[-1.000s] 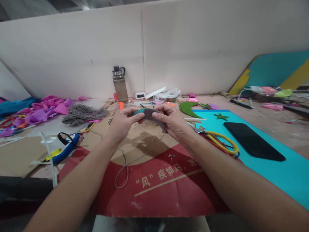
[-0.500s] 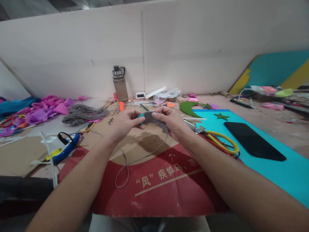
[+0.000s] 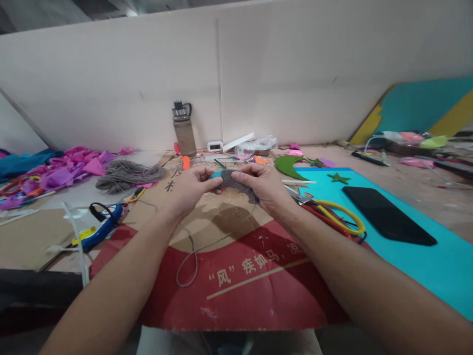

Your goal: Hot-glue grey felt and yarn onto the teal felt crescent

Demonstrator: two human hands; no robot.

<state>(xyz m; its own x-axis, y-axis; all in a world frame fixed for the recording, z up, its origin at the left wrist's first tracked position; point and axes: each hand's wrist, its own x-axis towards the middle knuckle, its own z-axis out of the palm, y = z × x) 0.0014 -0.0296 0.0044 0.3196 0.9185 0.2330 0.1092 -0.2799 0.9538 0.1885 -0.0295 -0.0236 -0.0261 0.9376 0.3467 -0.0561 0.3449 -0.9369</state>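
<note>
Between my two hands, above the cardboard sheet (image 3: 266,296), is a small curved piece wrapped in grey yarn (image 3: 236,183), with a bare teal end at its left. My left hand (image 3: 197,187) pinches the teal end between thumb and fingers. My right hand (image 3: 260,185) grips the yarn-covered part, thumb on top. From the piece a loose grey strand (image 3: 186,283) hangs down and loops over the red print of the cardboard. A bundle of the same grey yarn (image 3: 127,175) lies beyond my left hand.
Scissors with yellow and red handles (image 3: 342,217) and a black phone (image 3: 388,214) lie at right on a turquoise sheet (image 3: 417,266), near a green star (image 3: 339,178) and crescent (image 3: 288,166). A water bottle (image 3: 184,130) stands by the wall; a blue-handled tool (image 3: 101,229) lies left.
Both hands stay nearly in place on the yarn-wrapped piece. The strand below my right hand has shifted slightly and hangs closer under the piece.
</note>
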